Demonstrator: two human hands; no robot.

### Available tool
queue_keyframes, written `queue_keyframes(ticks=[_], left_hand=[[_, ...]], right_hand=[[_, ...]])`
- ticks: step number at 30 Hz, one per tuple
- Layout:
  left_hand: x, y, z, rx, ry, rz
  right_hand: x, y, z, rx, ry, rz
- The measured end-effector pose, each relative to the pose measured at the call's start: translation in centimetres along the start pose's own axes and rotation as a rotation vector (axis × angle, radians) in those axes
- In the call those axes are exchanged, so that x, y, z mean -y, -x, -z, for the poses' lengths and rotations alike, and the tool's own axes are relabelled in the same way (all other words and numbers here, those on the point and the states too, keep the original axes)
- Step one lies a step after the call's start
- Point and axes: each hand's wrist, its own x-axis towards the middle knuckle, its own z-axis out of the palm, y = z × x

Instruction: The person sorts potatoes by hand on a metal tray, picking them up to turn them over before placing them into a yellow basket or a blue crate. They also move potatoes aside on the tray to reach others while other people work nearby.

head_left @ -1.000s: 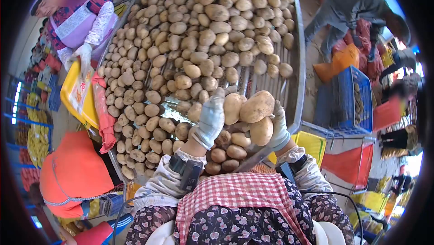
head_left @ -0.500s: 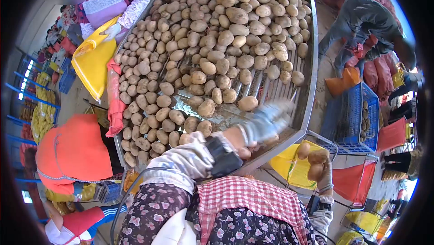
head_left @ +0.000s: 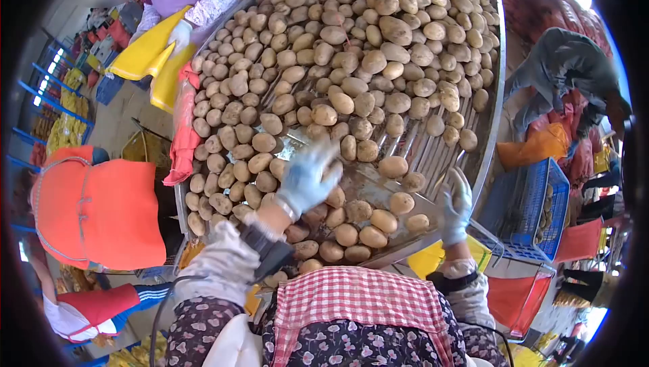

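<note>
My left hand (head_left: 307,179), in a light blue glove and partly smeared by motion, is over the potatoes left of the middle of the metal sorting table (head_left: 418,206). Its thumb stands apart from the fingers, and I see nothing held. By the table's right edge, my gloved right hand (head_left: 457,206) is raised with fingers stretched out and nothing in it. Between my hands lie several loose potatoes (head_left: 383,221) on the near part of the table. A large heap of potatoes (head_left: 395,30) covers the far part, partly over slatted bars.
A yellow bag (head_left: 478,253) hangs below the right edge, beside a blue crate (head_left: 524,194). A person (head_left: 568,69) bends over at the right. Across the left edge, another person's gloved hand (head_left: 180,35) holds a yellow bag (head_left: 152,56). A person in an orange apron (head_left: 101,211) is at the left.
My left hand has swept left across the table. My right hand has risen from beside the yellow bag, where potatoes were at it, to the table edge, now without them. The view has shifted slightly.
</note>
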Motion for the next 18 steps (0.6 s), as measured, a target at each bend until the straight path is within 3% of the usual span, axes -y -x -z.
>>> queue_keyframes(ticks=[1,2,6,8,12,14,17,18], left_hand=[[0.2,-2.9,0.6,-0.162,-0.225,-0.087],[0.6,-5.5,0.9,-0.281,-0.311,-0.079],[4.6,-9.0,-1.6,-0.193,-0.355,-0.040],[5.6,-7.6,-1.6,-0.203,-0.421,0.075],[8.4,-2.1,-0.7,-0.258,-0.596,0.210],[6.1,0.2,1.1,0.095,-0.546,0.131],[6.2,2.3,1.8,-0.033,-0.326,0.096],[6.8,2.0,2.4,-0.082,-0.346,0.173]], right_hand=[[1.6,-1.4,-1.9,-0.033,0.110,0.156],[3.9,-2.8,-2.9,0.024,0.128,0.165],[9.7,-7.3,-8.5,0.217,0.144,0.334],[11.9,-9.8,-10.5,0.380,0.153,0.482],[13.2,-12.3,-16.6,0.414,0.212,0.643],[13.0,-13.3,-19.5,0.409,0.312,0.680],[12.2,-15.3,-21.6,0.475,0.407,0.686],[11.8,-16.0,-21.6,0.391,0.365,0.756]])
